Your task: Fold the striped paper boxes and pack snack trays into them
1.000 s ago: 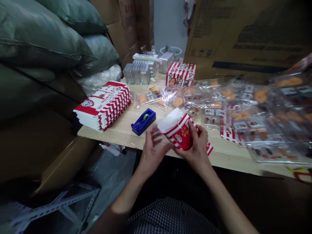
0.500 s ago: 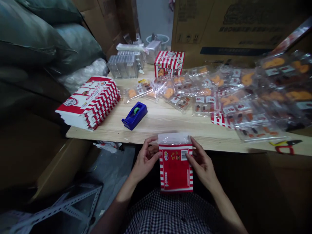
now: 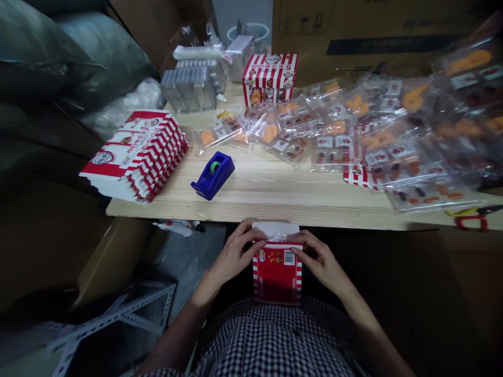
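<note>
A red and white striped box [image 3: 277, 272] stands upright on my lap, below the table's front edge. Its white top flap [image 3: 275, 229] is raised. My left hand [image 3: 236, 254] grips the box's upper left corner, fingers curled over the flap. My right hand [image 3: 316, 256] pinches the upper right corner in the same way. A clear plastic packet seems tucked inside the top, though I cannot tell for sure.
On the wooden table [image 3: 275, 193] lie a blue tape dispenser [image 3: 212, 175], a stack of flat striped boxes [image 3: 137, 154], an assembled striped box [image 3: 269, 77], clear trays [image 3: 190, 89] and several clear toy packets [image 3: 353, 136]. Red-handled scissors [image 3: 473, 217] sit at the right edge.
The box came off the table edge down onto my lap and turned upright. Both hands shifted to its top corners and the flap went up.
</note>
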Action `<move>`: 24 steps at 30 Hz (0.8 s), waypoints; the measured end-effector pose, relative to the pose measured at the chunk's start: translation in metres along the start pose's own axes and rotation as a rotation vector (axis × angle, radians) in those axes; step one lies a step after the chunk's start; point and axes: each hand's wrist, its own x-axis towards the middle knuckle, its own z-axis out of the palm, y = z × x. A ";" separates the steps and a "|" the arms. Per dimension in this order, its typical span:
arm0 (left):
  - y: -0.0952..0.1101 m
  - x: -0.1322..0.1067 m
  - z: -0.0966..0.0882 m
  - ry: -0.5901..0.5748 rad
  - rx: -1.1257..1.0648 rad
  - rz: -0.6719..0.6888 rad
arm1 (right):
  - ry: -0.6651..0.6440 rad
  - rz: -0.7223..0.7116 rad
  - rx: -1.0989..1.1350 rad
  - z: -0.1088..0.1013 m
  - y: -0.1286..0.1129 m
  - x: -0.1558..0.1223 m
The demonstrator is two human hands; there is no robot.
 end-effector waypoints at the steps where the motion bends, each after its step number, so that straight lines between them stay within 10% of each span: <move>1: -0.002 0.000 0.001 0.004 -0.016 -0.005 | 0.001 0.003 -0.006 0.001 0.002 0.002; 12: -0.017 -0.018 0.041 0.457 -0.488 -0.139 | 0.097 -0.022 0.030 0.002 0.017 0.006; 24: -0.017 -0.015 0.042 0.341 -0.328 -0.186 | 0.176 -0.054 -0.042 0.009 0.013 0.003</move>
